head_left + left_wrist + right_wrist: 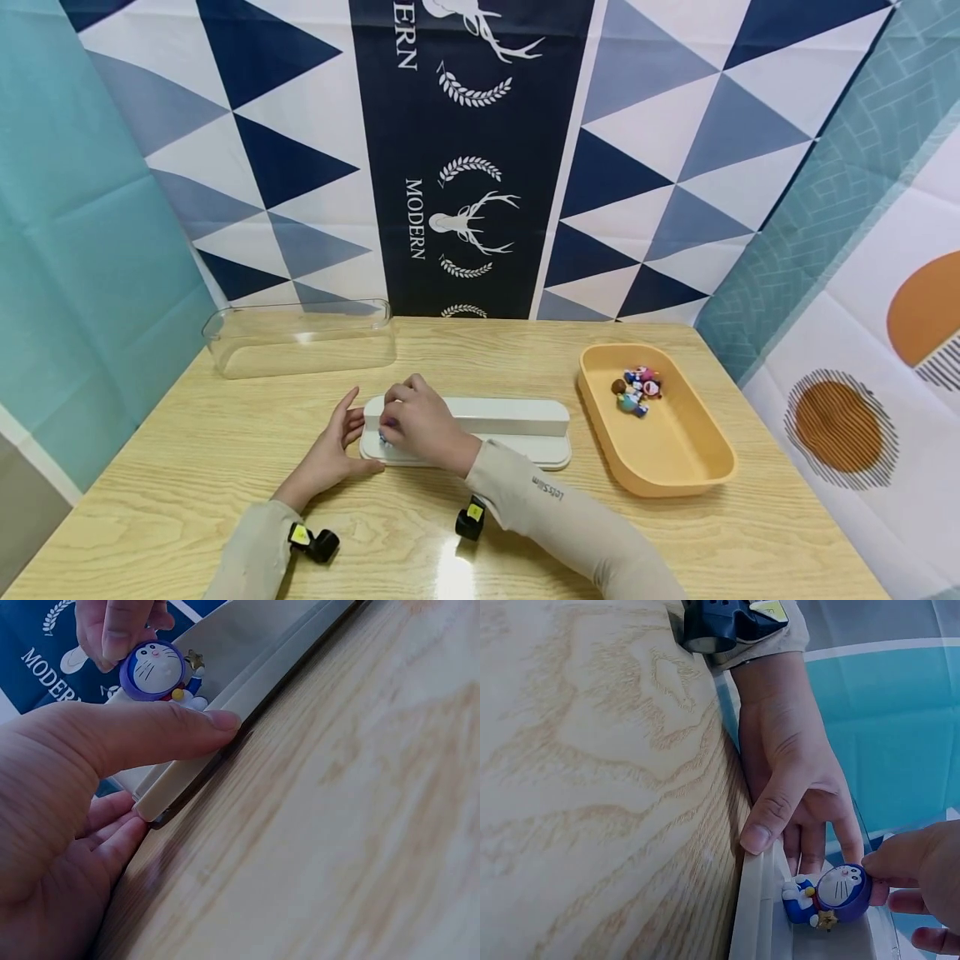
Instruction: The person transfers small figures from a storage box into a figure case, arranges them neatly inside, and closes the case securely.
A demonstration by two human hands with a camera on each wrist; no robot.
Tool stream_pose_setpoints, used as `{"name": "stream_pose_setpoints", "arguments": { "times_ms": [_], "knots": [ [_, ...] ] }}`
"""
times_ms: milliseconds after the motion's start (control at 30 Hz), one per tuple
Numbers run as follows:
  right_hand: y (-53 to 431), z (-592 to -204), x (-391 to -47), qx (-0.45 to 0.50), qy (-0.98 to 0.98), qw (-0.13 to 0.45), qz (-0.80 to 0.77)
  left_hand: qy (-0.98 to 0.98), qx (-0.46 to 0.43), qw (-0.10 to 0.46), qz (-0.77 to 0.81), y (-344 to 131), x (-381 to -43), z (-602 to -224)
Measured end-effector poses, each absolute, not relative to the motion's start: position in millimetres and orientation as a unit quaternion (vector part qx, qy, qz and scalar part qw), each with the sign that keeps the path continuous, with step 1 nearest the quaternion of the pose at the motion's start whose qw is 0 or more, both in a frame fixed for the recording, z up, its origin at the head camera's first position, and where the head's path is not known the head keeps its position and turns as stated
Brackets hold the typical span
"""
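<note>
A long white stepped display base [517,417] lies on the wooden table in front of me. At its left end my right hand [427,429] pinches a small blue-and-white Doraemon figurine [838,892] by the head. The figurine wears a purple hood and holds a gold star; in the left wrist view it sits upright on the base's lower step, its face turned to the front. My left hand [326,454] holds the base's left end, with the thumb [191,724] on the front edge and the other fingers against the end.
An orange-yellow tray [675,462] stands on the right with several small figurines [637,390] inside. A clear plastic cover [300,354] lies at the back left. Patterned cloth hangs behind the table and along both sides.
</note>
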State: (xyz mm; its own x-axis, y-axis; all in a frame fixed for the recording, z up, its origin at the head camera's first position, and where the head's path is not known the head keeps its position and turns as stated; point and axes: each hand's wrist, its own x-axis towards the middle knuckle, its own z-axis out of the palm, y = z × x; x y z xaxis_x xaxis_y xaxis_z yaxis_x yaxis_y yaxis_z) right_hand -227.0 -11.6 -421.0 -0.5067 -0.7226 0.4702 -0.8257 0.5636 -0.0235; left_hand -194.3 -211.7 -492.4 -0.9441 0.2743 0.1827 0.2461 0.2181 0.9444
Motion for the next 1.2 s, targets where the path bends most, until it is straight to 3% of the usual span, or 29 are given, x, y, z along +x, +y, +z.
{"name": "stream_pose_setpoints", "arguments": {
  "times_ms": [600, 1200],
  "knots": [
    [-10.2, -426.1, -232.3, 0.466, -0.844, 0.260, 0.053, 0.780, 0.170, 0.009, 0.602, -211.3, -194.1, -492.1],
    [-5.0, -421.6, -229.8, 0.473, -0.851, 0.226, 0.006, 0.781, 0.170, 0.009, 0.600, -210.5, -193.6, -489.9]
  ]
}}
